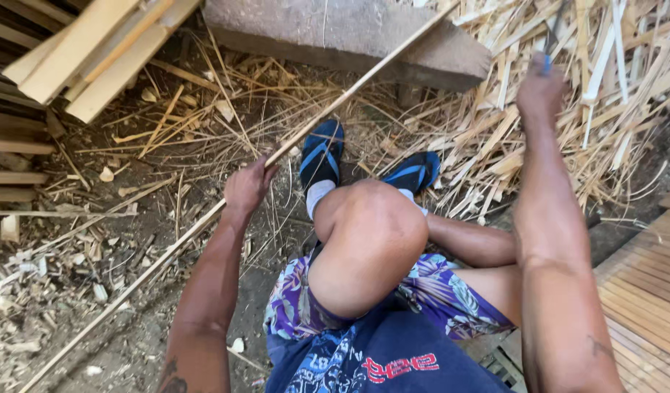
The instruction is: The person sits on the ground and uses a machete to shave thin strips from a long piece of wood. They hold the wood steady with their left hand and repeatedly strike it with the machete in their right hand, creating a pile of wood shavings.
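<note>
Firmly closed, left hand (246, 185) grips bamboo strip (349, 91) — diagonal.

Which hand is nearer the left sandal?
Left. The left hand, gripping the long strip, sits just beside the left sandal; the right hand is raised far off, past the other sandal.

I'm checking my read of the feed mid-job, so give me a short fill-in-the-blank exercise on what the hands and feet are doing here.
1. The left hand grips a long thin pale ____ strip that runs diagonally across the ground.
2. The right hand holds a tool with a ____ handle, raised over the heap of split pale strips.
3. Both feet wear blue and black ____ over socks.
4. The strip's far end passes over a grey ____ block.

Missing words: bamboo; blue; sandals; stone
</note>
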